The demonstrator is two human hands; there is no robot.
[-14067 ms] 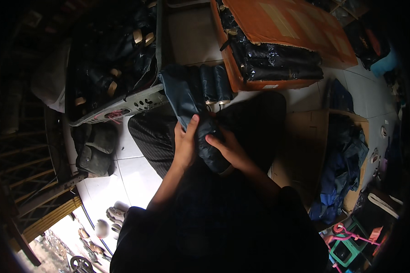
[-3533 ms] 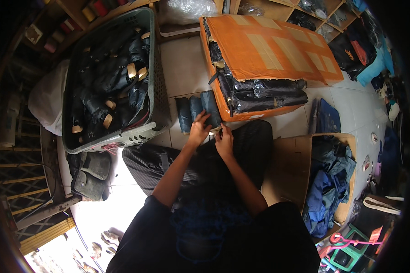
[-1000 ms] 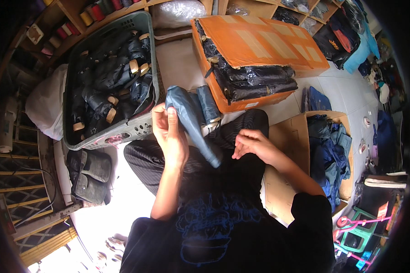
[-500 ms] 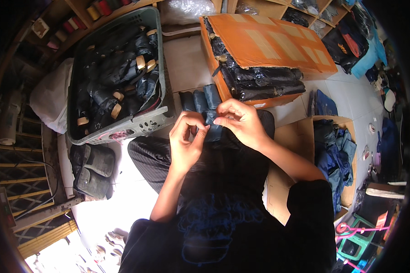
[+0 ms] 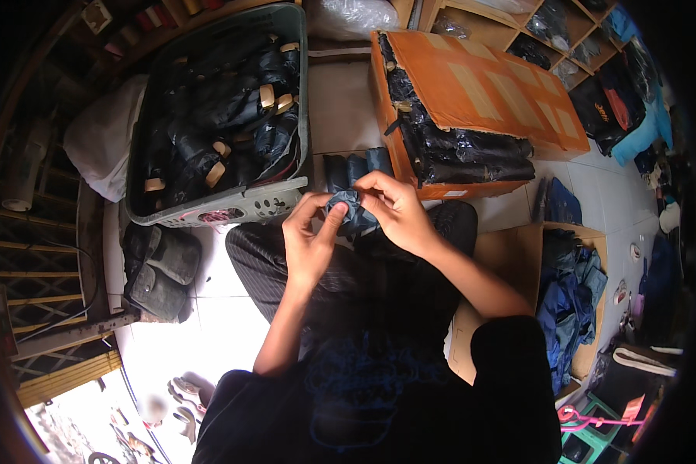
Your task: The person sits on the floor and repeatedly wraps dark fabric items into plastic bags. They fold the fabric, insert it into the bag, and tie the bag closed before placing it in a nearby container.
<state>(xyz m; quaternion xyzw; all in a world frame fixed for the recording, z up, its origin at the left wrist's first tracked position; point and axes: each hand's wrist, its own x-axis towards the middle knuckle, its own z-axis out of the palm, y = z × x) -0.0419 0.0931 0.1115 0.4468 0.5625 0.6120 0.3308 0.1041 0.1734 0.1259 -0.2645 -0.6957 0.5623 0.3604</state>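
Observation:
Between my hands is a small blue-grey fabric roll, its gathered round end turned up. My left hand grips it, with the thumb pressed on that end and the fingers curled around the side. From the other side my right hand pinches the roll's edge between thumb and bent fingers. Just beyond my hands, several similar dark rolls lie side by side on the floor, partly hidden by my fingers.
At the far left, a grey plastic basket holds many black-wrapped bundles. An orange carton with black packages stands far right. Near my right knee is an open cardboard box of blue fabric. A dark grey bag sits left.
The roll has been tipped so its round end faces up, and my left thumb has moved onto it. My head view has shifted slightly, moving the surroundings rightward.

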